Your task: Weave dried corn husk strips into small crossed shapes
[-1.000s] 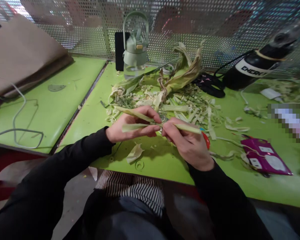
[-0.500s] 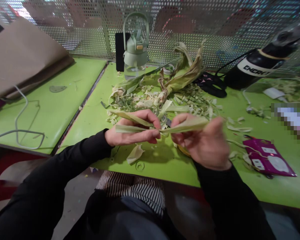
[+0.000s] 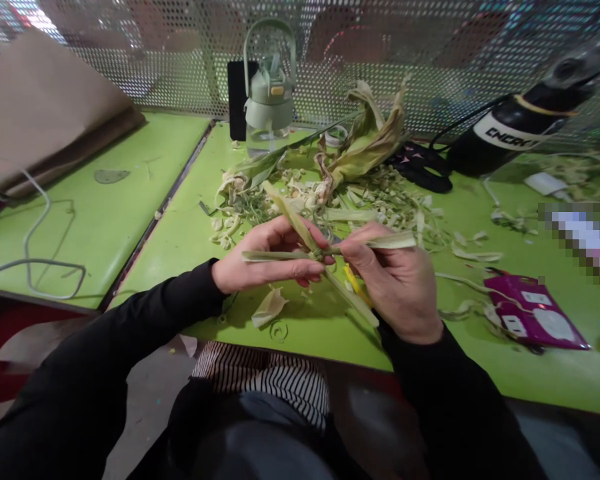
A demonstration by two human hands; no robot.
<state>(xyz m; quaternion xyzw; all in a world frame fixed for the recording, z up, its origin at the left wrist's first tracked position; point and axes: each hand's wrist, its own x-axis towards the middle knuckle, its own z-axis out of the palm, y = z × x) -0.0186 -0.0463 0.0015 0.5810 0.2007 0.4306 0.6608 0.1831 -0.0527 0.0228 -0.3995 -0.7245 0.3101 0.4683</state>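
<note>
Strips of corn husk [image 3: 350, 299] cross at a small knot between my hands, their ends sticking out in several directions. My left hand [image 3: 275, 257] pinches them near the crossing with thumb and fingers. On the other side, my right hand [image 3: 395, 280] is closed on the strip pointing right, gripping it close to the knot. Something yellow [image 3: 357, 283] shows under my right hand, partly hidden by it. A loose piece of husk [image 3: 270, 308] lies on the green table [image 3: 180, 220] below my left hand.
Behind my hands lie husk scraps [image 3: 380, 193] and a large dried husk bundle [image 3: 365, 143]. A green water bottle [image 3: 269, 100] stands at the back. A black bottle [image 3: 500, 137] leans at right, above a purple card holder [image 3: 535, 310]. Brown paper [image 3: 50, 107] and bent wire [image 3: 55, 263] are at left.
My right hand has turned and now pinches the right strip nearer the knot. One husk end has swung down toward me, and another points up and away beside my left hand.
</note>
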